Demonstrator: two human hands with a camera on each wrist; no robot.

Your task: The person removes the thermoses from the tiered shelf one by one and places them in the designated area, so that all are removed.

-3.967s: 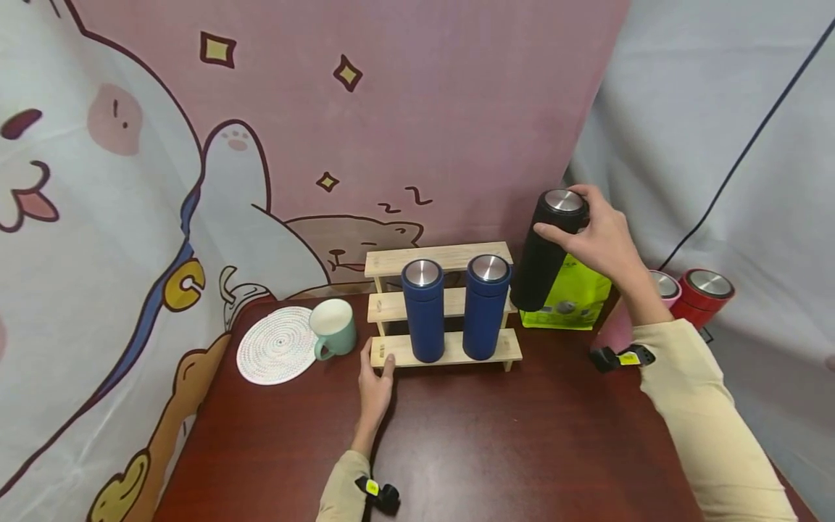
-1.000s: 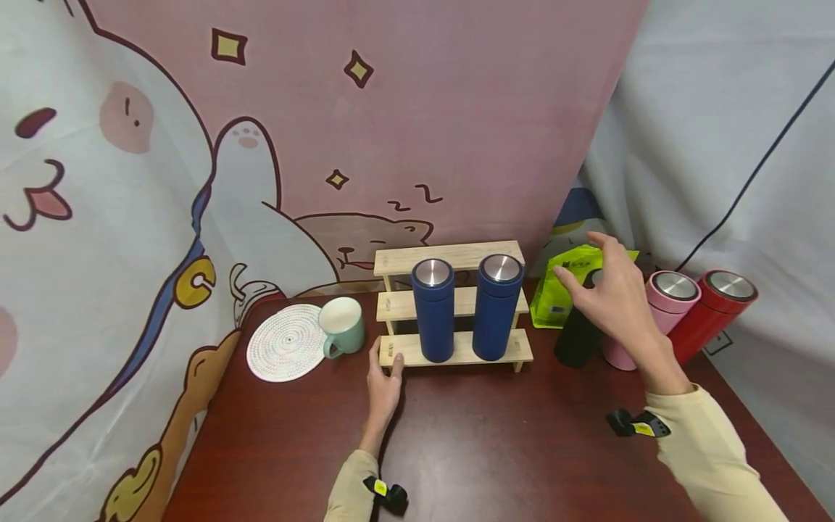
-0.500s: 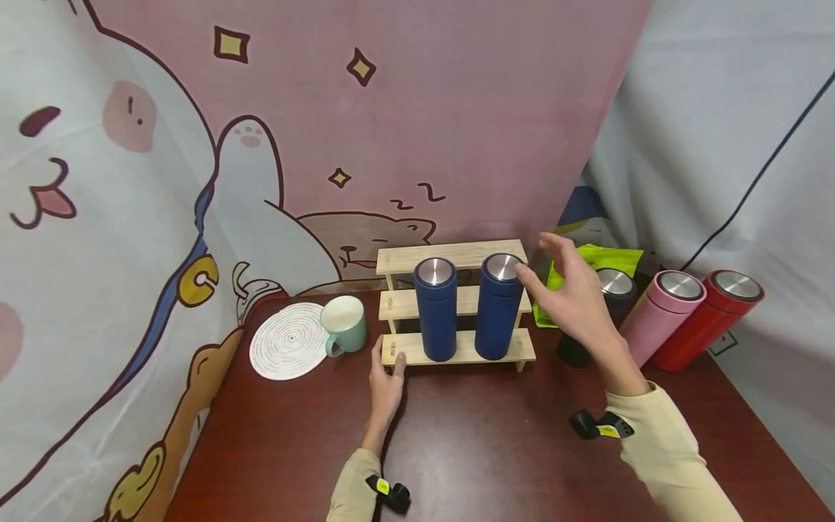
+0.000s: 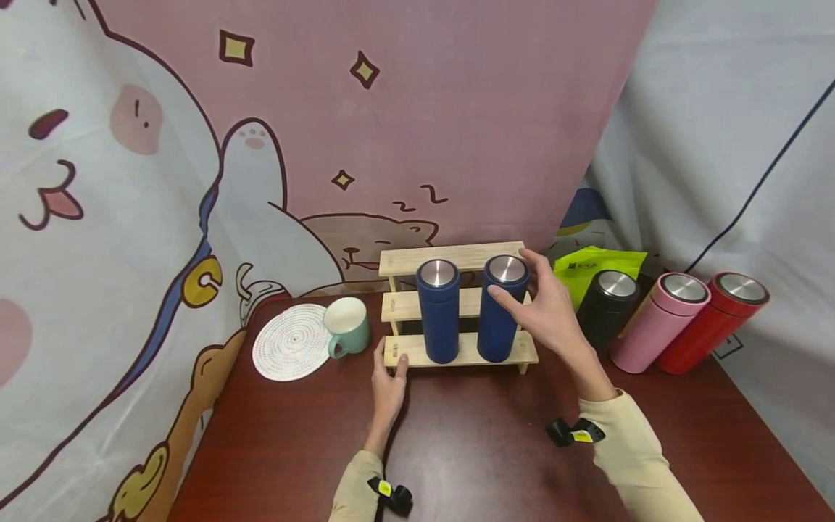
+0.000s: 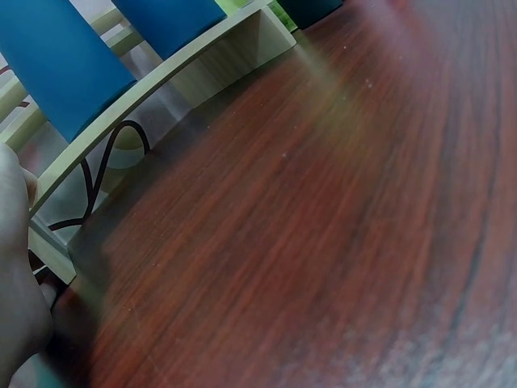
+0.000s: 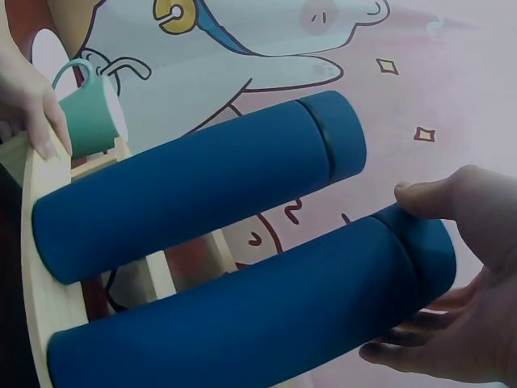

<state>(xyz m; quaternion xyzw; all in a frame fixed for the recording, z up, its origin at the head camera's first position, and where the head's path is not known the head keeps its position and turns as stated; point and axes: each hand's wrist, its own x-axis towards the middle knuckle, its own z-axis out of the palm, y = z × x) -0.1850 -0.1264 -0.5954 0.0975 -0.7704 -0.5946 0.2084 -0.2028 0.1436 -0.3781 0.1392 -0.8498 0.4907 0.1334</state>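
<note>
A small three-step wooden display rack (image 4: 417,259) stands near the back wall. My left hand (image 4: 388,388) grips the left end of its lowest step, thumb on top. Two blue thermos flasks with steel-topped lids stand upright on that step: a left thermos flask (image 4: 441,322) and a right thermos flask (image 4: 499,330). My right hand (image 4: 551,308) holds the right flask near its lid, thumb in front and fingers round the far side, as the right wrist view (image 6: 477,275) also shows. The flask's base still overlaps the step in the head view.
To the right stand a black thermos flask (image 4: 607,312), a pink one (image 4: 659,326) and a red one (image 4: 711,326), beside a lime-green pouch (image 4: 587,264). On the left, a mint-green mug (image 4: 352,333) stands by a round woven mat (image 4: 287,351).
The black flask moved from my right hand down to the table beside the pink one. My right hand then let go and came left to the right blue flask. My left hand stayed on the rack.
</note>
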